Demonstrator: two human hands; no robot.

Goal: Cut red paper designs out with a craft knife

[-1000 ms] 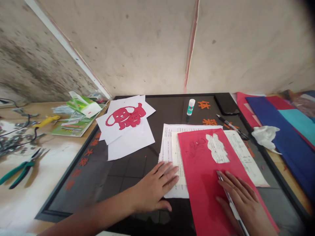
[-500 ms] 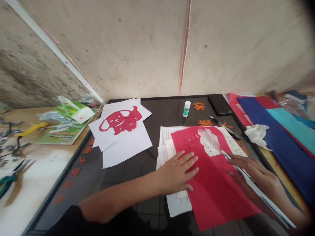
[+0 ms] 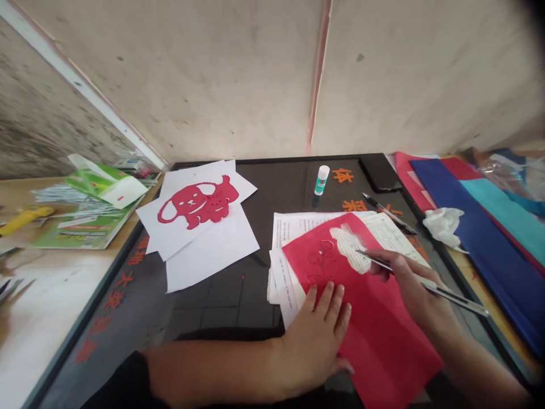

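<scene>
Red rectangular paper (image 3: 383, 335) with a ragged hole (image 3: 349, 248) lies beneath my flat, spread left hand (image 3: 315, 343), while my right hand (image 3: 419, 292) grips a slim silver pen-shaped tool (image 3: 457, 298).

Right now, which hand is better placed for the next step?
Likely the right hand: it holds a slim silver pointed tool; the left hand lies spread on the red paper sheet.

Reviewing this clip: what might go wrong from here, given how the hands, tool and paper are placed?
The slim pointed tool in the right hand has its tip over the ragged opening in the red paper, so it could snag the edge.

The left hand lies spread on that paper, so a leftward slip might reach its fingers.

The printed sheets underneath look loose and may slide.
</scene>
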